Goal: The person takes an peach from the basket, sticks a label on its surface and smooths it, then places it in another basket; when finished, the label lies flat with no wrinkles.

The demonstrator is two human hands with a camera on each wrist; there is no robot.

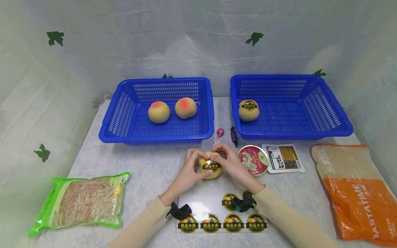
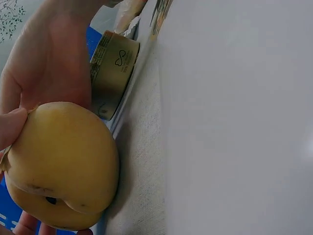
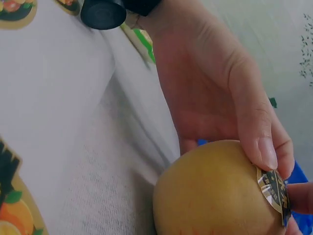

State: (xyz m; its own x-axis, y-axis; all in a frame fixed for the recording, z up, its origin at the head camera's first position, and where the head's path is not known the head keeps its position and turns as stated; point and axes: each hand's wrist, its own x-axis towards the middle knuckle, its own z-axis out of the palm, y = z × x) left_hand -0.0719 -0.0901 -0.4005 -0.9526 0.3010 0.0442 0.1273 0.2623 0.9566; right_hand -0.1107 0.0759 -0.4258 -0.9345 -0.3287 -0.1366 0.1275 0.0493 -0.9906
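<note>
A yellow peach [image 2: 68, 152] stands on the table between both hands, low in the middle of the head view. A black-and-gold fruit sticker [image 1: 212, 166] lies across its side facing me; in the right wrist view its edge looks slightly raised. My left hand [image 1: 186, 172] holds the peach from the left, thumb on the sticker's near part and fingers curled around behind. From the right, my right hand [image 1: 233, 167] curls about the far side of the peach, its thumb at the sticker's upper edge. Below lies the sticker sheet [image 1: 203, 203] with several stickers, partly covered by the right wrist's camera.
Two peaches lie in the left blue basket [image 1: 161, 138]; the right basket [image 1: 294, 133] holds one stickered peach. Nearby are a lollipop [image 1: 220, 132], purple candy [image 1: 234, 137], round tin [image 1: 252, 160], white packet [image 1: 283, 158], green-edged bag [image 1: 83, 201] and orange pasta bag [image 1: 356, 196].
</note>
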